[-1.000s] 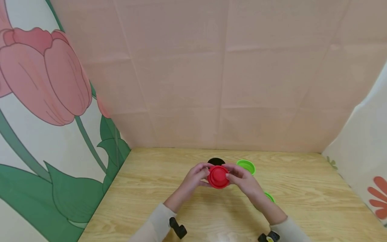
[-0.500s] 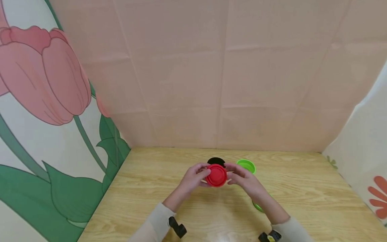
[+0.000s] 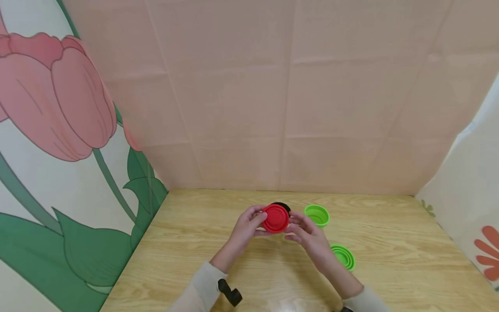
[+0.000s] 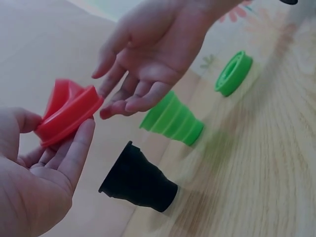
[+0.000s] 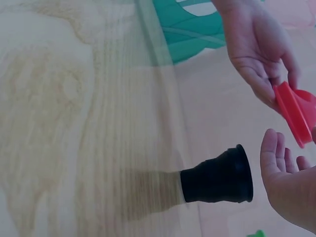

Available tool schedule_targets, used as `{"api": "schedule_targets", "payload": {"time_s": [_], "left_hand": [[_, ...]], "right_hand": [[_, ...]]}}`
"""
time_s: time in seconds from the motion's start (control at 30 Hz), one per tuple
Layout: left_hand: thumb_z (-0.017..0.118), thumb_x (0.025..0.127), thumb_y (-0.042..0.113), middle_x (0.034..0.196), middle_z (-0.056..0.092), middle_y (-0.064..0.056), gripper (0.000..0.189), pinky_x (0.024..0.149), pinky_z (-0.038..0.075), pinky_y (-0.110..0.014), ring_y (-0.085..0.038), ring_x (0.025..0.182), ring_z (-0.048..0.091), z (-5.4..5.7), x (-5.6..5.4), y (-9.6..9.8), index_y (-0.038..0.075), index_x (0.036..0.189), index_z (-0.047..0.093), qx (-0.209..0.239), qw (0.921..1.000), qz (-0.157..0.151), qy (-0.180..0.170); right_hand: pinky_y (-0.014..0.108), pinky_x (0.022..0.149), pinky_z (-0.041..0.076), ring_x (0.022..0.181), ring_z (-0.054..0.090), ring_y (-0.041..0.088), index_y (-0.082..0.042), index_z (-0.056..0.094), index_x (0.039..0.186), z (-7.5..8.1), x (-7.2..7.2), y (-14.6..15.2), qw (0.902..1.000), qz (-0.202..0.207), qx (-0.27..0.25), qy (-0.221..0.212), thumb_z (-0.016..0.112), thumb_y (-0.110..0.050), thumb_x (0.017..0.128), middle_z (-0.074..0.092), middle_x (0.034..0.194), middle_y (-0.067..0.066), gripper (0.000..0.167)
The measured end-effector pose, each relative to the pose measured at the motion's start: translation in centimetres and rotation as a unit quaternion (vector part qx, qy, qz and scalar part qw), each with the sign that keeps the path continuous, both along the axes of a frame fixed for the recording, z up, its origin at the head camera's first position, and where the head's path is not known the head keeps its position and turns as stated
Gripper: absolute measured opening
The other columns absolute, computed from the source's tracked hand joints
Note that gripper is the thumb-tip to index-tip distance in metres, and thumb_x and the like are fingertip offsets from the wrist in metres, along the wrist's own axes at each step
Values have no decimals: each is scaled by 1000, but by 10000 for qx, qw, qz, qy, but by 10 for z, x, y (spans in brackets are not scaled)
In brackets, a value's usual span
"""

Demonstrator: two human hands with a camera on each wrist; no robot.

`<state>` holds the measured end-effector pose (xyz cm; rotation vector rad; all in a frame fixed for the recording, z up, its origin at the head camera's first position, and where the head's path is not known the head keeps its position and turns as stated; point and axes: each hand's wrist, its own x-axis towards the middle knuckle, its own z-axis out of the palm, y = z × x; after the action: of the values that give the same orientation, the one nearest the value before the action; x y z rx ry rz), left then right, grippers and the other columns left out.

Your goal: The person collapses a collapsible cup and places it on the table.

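A red collapsible cup (image 3: 276, 219), partly folded with a raised middle in the left wrist view, is held up by my left hand (image 3: 243, 227). The thumb lies on its near face and the fingers support it from below. My right hand (image 3: 309, 238) hovers at the cup's right side, its fingers loosely bent and spread, fingertips close by the rim. Behind and below the red cup stands a black collapsible cup (image 4: 138, 180), pulled out to full height, wide end up. It is partly hidden by the red one in the head view.
An extended green collapsible cup (image 3: 317, 216) stands to the back right on the wooden table (image 3: 202, 221). Nearer, by the right forearm, lies a flattened green collapsible cup (image 3: 343, 258). A pink cloth (image 3: 234, 108) hangs behind the table, with a tulip-printed panel at left.
My right fingers have left the red cup's rim. My left hand has carried it slightly up and left. Its bulging middle now looks flatter from above. The flattened green cup shows more fully.
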<state>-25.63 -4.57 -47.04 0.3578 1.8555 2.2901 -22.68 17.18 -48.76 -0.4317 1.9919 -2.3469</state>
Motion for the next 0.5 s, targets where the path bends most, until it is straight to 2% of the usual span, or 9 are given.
{"api": "schedule_targets", "payload": {"time_s": [0.1, 0.3, 0.5], "left_hand": [[61, 101, 20, 104, 62, -7, 36, 83, 61, -49, -14, 90, 66, -1, 2, 1, -1, 131, 57, -31, 10000, -19, -12], [61, 102, 21, 108, 62, -10, 36, 82, 62, -46, -17, 93, 66, -4, 6, 3, 0, 130, 56, -222, 9997, -69, -6], [62, 101, 19, 112, 61, -11, 37, 81, 61, -50, -19, 94, 66, -4, 6, 0, 0, 131, 57, -462, 9985, -266, 81]], "right_hand": [[37, 89, 60, 104, 66, 13, 5, 42, 145, -2, 1, -3, 10000, -43, 5, 43, 60, -10, 102, 58, 123, 6, 49], [35, 90, 59, 108, 63, 12, 5, 42, 144, -1, 3, -8, 9997, -118, 154, 113, 60, -9, 101, 54, 123, 9, 48], [35, 89, 60, 102, 68, 16, 4, 46, 144, 12, 1, -2, 9984, 76, 551, -109, 59, -12, 102, 60, 124, 9, 46]]}}
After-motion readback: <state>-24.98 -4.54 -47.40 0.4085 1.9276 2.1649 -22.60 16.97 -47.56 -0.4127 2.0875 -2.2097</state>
